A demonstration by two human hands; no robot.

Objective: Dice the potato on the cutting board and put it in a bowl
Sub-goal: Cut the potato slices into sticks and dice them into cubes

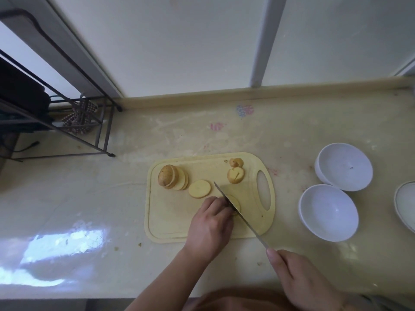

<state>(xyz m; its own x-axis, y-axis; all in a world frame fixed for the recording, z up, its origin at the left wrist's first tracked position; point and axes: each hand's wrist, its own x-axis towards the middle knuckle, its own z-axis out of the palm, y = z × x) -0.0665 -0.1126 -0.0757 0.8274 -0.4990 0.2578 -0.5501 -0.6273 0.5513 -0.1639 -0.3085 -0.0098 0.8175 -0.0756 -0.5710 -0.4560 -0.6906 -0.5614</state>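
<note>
A pale yellow cutting board (202,230) lies on the counter. At its far left stands a potato end with several leaning slices (171,178), and one round slice (199,189) lies flat beside them. Two end pieces (235,173) sit at the board's far right. My left hand (211,223) presses curled fingers onto a slice (236,204) in the board's middle, mostly hidden by the fingers. My right hand (301,279) grips the handle of a knife (238,212), forefinger along its spine; the blade lies across that slice.
Two white bowls (329,213) (344,166) stand right of the board, and a third white dish (406,205) is cut off by the right edge. A dark wire rack (67,122) stands at the back left. Behind the counter runs a white wall.
</note>
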